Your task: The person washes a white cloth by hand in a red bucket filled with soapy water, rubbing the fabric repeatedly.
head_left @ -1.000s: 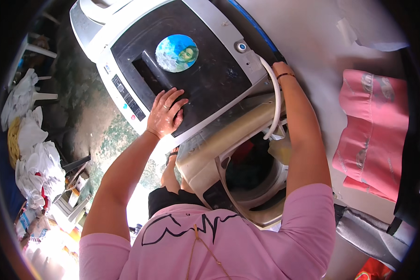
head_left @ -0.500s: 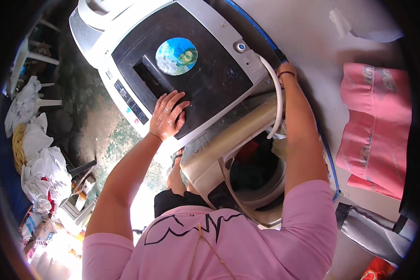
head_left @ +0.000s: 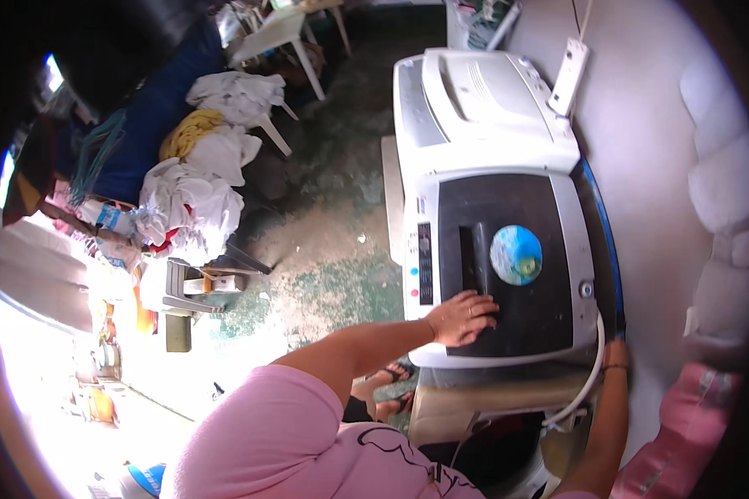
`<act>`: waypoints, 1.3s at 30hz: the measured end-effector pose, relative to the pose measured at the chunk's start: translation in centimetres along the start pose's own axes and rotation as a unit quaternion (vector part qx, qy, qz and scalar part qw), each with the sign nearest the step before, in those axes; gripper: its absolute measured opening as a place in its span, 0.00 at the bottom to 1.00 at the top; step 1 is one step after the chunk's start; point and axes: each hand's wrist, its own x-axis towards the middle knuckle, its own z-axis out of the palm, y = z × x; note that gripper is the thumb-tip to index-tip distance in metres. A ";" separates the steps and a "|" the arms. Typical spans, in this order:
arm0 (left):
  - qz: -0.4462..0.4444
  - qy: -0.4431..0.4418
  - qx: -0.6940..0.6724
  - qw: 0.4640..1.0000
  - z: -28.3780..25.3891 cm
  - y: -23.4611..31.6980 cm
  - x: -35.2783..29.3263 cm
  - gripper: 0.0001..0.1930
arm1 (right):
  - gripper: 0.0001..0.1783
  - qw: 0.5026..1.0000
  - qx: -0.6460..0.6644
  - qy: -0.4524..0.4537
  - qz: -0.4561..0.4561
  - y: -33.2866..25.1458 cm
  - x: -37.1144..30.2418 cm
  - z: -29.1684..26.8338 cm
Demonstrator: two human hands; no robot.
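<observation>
My left hand (head_left: 463, 318) lies on the dark lid (head_left: 516, 324) of a grey top-loading washing machine (head_left: 562, 249), near the recessed handle. Its fingers are stretched out and hold nothing. A round blue sticker (head_left: 516, 254) is on the lid beyond it. My right hand (head_left: 614, 351) reaches down between the machine's back corner and the wall, beside a blue hose (head_left: 612, 241). Its fingers are hidden there, so whether it grips the hose cannot be seen. A white hose (head_left: 592, 378) curves down from the machine's corner, just left of my right wrist.
Closest to me is a second, beige machine (head_left: 453, 402) with a dark round opening. Farther off stands a white washer (head_left: 499, 100), with a white power strip (head_left: 568, 79) on the wall. White laundry (head_left: 193, 200) is heaped at left near a white plastic chair (head_left: 279, 37). Pink fabric (head_left: 682, 432) hangs at right.
My view has swung left, bringing the white washer and more of the laundry into sight. My left hand stays on the lid, and my right hand remains behind the machine's corner.
</observation>
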 end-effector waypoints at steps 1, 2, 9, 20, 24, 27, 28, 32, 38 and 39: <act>-0.004 0.004 -0.003 1.000 -0.5 0.4 0.1 0.18 | 0.13 1.000 -0.015 0.008 -0.017 -0.2 0.0 -0.5; -0.003 0.005 0.000 1.000 -0.5 0.4 -0.2 0.18 | 0.13 1.000 -0.015 0.001 -0.008 -0.8 0.4 -0.9; -0.019 -0.030 0.020 0.999 -1.9 0.3 -2.6 0.19 | 0.17 0.995 0.066 -0.043 0.061 -5.9 -1.0 -1.4; 0.008 -0.001 0.026 1.000 -1.2 -0.4 -0.3 0.21 | 0.06 0.728 0.559 0.396 0.020 -12.2 -22.8 -15.2; 0.040 0.006 0.038 0.998 0.2 0.7 1.1 0.17 | 0.06 0.678 0.687 0.260 0.032 -17.4 -40.3 -11.5; 0.071 0.007 0.019 0.997 1.2 1.5 0.9 0.17 | 0.07 0.794 0.556 0.218 0.111 -21.9 -51.8 -5.4; 0.075 0.005 0.020 0.997 1.4 1.7 0.6 0.17 | 0.06 0.706 0.639 0.208 0.223 -24.3 -55.6 -3.6; 0.101 0.009 0.038 0.994 1.1 1.3 -0.4 0.15 | 0.08 0.608 0.612 0.212 0.459 -30.5 -66.9 -1.9; 0.108 0.030 -0.102 0.988 1.9 5.4 -0.5 0.14 | 0.09 0.541 0.576 0.170 0.589 -39.1 -72.8 -4.8; 0.118 0.028 -0.157 0.980 1.9 8.6 -0.1 0.15 | 0.09 0.535 0.579 0.168 0.592 -40.5 -73.4 -4.8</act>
